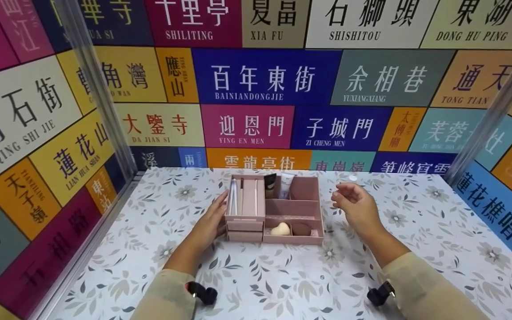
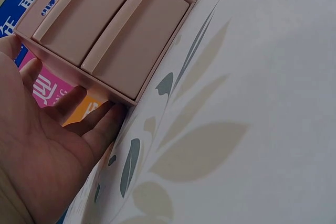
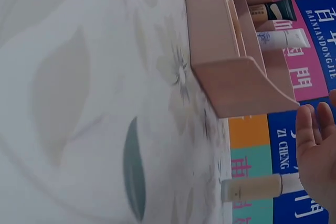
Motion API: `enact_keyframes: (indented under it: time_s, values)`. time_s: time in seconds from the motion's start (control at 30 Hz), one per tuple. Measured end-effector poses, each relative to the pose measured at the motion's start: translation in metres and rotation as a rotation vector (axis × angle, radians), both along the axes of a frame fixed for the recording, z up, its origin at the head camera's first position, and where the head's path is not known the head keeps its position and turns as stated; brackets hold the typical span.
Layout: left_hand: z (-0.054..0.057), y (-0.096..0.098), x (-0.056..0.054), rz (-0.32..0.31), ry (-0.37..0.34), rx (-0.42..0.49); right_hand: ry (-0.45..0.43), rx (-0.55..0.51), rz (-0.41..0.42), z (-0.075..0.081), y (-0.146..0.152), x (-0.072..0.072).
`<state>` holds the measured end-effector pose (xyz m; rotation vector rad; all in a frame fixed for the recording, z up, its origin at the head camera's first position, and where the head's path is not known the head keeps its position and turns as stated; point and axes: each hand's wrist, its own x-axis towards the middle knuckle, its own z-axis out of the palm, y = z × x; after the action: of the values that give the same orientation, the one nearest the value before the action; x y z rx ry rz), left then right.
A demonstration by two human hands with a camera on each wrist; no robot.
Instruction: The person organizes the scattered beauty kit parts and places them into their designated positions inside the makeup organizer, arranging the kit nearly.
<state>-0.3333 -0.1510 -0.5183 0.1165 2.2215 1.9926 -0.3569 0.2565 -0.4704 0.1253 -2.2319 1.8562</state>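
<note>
A pink desktop organizer [image 1: 292, 209] with two drawers [image 2: 142, 35] stands on the table. My left hand [image 1: 214, 218] lies along its left side, fingers fairly straight and fingertips at the wall. Slim pens or brushes [image 1: 234, 198] stand in its left section. At the back are a dark-capped tube [image 1: 270, 186] and a white tube [image 1: 285, 186]. A cream makeup sponge [image 1: 281, 229] and a brown one [image 1: 301, 229] lie in front. My right hand [image 1: 356, 204] hovers right of the organizer, fingers loosely bent and holding nothing. Beyond it stands a beige bottle [image 3: 254, 188] with a white cap.
A white cloth [image 1: 282, 280] with grey and beige leaves covers the table. Walls with coloured sign panels [image 1: 267, 75] rise behind and at both sides, with metal posts [image 1: 105, 89] at the corners. A small black device sits on each wrist.
</note>
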Motion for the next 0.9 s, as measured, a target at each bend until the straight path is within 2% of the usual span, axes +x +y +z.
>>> enact_keyframes:
  time_s: [0.3,0.47,0.63,0.9]
  values:
    - [0.001,0.000,0.002,0.009,-0.033,0.018,-0.017,-0.010,-0.082,-0.008,0.027,-0.001]
    - [0.001,0.000,0.001,-0.004,-0.011,0.018,-0.006,-0.041,-0.110,-0.012,0.036,-0.003]
    - [-0.001,-0.001,0.000,-0.018,0.026,0.020,-0.013,-0.004,-0.138,-0.014,0.044,-0.006]
    - [-0.002,-0.002,0.000,-0.018,0.028,0.008,-0.109,0.037,-0.202,-0.017,0.058,-0.016]
